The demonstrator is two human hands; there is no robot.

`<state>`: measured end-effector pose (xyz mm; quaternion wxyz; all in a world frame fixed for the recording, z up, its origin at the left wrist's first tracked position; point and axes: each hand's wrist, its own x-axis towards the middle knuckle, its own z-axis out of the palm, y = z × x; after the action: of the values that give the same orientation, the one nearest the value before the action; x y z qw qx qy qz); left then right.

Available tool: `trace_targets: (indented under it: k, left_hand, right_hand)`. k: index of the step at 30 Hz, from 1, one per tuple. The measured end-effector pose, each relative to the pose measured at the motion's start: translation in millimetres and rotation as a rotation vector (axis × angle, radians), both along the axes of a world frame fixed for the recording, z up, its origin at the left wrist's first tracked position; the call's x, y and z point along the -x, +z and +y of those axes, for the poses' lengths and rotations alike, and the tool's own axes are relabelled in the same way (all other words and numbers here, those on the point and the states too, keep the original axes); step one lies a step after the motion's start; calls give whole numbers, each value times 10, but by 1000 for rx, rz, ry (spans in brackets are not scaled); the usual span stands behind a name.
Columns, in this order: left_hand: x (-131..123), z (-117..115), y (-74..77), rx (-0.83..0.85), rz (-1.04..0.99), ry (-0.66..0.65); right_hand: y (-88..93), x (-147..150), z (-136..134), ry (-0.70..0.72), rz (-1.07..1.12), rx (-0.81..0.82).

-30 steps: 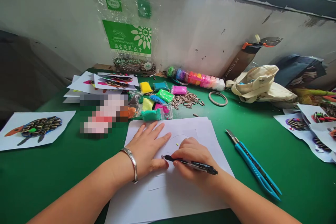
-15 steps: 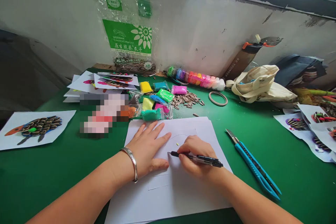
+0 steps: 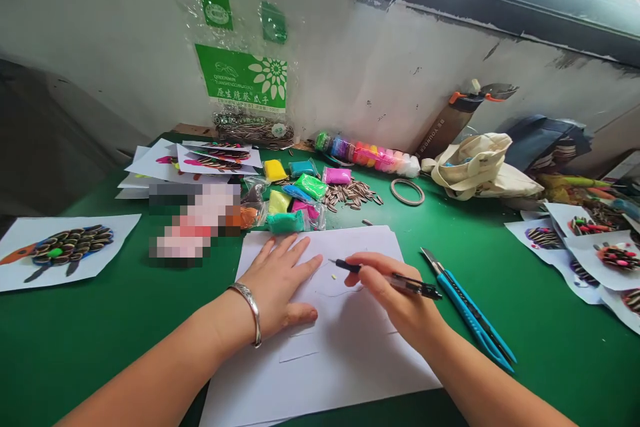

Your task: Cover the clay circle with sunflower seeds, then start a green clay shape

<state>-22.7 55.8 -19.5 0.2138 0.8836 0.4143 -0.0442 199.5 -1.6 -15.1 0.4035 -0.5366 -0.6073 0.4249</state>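
Left hand: the left hand is pressing flat on the paper, fingers spread wide and gripping nothing, with a silver bangle sitting on its wrist.

Right hand: here's the working hand! The right hand is closing firmly around a black pen, pinching the barrel between thumb and fingers.

Pen tip: it's pointing left toward the left hand's fingers, right at the sheet, though you can't tell whether it's touching.

Paper: a stack of white paper is lying on the green table, directly under both hands, showing a faint pencilled curve beside the pen tip.

Right side: a blue utility knife is lying just beside the stack, blade pointing away from the person.

Far edge: packets of coloured modelling clay are crowding together near loose sunflower seeds, with a round tape roll sitting nearby.

Flanks: a finished seed-covered picture is lying well left, while more seed-decorated sheets are piling up on the right.

Blurred patch: a pixelated shape is hiding whatever is lying left of the clay.
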Motion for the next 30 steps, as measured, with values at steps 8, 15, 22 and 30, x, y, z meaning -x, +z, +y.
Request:
trace_targets:
  k: [8,15,22,30]
  left_hand:
    - [-40,-92,-8,-97,-38,38]
    - [-33,-50,-32,-48,-66,-41]
    - [-27,-17,-34,-30,-58,-48]
    - [-24,-18,-48,-23,-62,-47]
  right_hand:
    - [-125,86,-153,-53,-104,17]
    - [-141,78,-119,-57,-244,-112]
    - [-146,83,-114,-49,-278,-92]
    - [-161,74,-118,-22,-289,-78]
